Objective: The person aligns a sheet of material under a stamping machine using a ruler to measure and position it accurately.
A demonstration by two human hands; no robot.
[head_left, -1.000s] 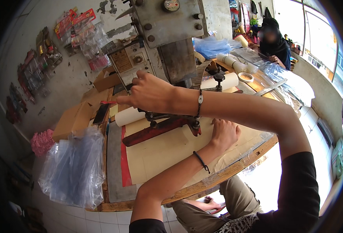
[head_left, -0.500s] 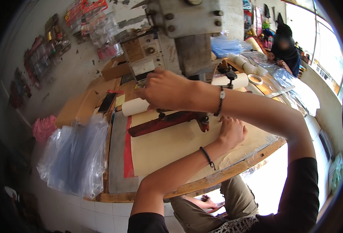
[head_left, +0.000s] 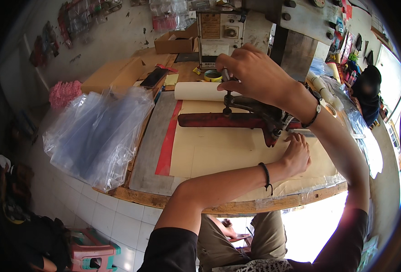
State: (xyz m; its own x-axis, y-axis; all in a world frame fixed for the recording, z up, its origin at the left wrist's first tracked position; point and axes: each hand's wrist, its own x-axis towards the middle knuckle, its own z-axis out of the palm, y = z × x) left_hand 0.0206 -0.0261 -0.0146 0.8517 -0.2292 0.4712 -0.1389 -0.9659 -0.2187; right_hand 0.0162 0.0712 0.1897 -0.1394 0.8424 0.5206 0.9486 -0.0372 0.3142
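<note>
My right hand [head_left: 260,72] reaches over the machine's black metal arm, thumb and fingers curled around an upright metal bolt [head_left: 227,96]. Below that bolt lies a long, worn red metal bar [head_left: 218,120], level above a beige sheet [head_left: 218,158] with a red strip [head_left: 167,140] along its left side. To the right of the bar's hooked bracket, my left hand [head_left: 297,155] rests low over the sheet with its fingers curled. What those fingers hold, if anything, is hidden. A thin metal strip [head_left: 307,133] lies just beyond them. Behind the bar sits a cream roll [head_left: 199,90].
Clear plastic sheets [head_left: 98,131] hang over the table's left edge. Behind stand cardboard boxes [head_left: 114,75], a phone [head_left: 154,77], a tape roll [head_left: 212,75] and a control box [head_left: 221,38]. A person [head_left: 367,93] is at the far right. A stool [head_left: 93,250] stands lower left.
The view has swung left, so the table appears farther right. My right hand has loosened from a closed shape, now showing the bolt between thumb and fingers. My left hand stays beside the bracket.
</note>
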